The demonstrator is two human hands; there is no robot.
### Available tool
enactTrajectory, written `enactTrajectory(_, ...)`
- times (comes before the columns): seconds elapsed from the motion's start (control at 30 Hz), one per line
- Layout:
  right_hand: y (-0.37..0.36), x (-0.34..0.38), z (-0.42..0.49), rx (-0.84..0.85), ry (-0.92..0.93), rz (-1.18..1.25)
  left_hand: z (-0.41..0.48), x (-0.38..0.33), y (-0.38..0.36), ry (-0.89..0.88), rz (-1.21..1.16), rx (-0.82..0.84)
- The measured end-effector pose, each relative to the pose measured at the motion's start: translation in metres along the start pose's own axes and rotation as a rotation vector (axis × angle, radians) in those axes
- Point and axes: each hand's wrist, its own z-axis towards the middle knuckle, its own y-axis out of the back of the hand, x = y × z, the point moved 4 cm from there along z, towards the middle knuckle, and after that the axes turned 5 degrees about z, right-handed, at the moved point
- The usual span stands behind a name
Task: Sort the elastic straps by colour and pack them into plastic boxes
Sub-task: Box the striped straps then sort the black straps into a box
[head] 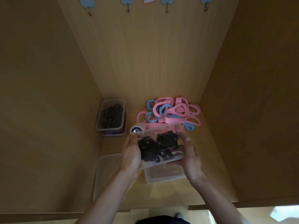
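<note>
A clear plastic box (168,128) with black straps (158,146) inside is held above the cabinet floor. My left hand (131,152) grips its left end and my right hand (191,157) grips its right end. Behind it lies a tangled pile of pink straps (179,109) and blue straps (151,118). At the back left, another clear box (111,113) holding black straps sits stacked on a box beneath it. An empty clear box (163,175) lies under the held one.
A roll of tape (136,130) stands just left of the held box. A clear lid or box (106,173) leans against the left cabinet wall. Wooden walls close in on both sides. Hooks (128,8) hang on the back wall.
</note>
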Motion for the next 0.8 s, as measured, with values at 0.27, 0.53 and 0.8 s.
enactTrajectory(0.27, -0.003, -0.001, 0.011, 0.025, -0.007, -0.060, -0.013, -0.027, -0.001, -0.964, 1.274, 0.279)
enactTrajectory(0.53, -0.031, 0.003, 0.018, 0.114, -0.054, -0.101, -0.012, -0.020, 0.016, -0.870, 1.291, 0.090)
enactTrajectory(0.8, -0.101, 0.036, 0.054, 0.420, -0.104, -0.112, 0.006, -0.040, 0.059, -0.486, 1.035, -0.234)
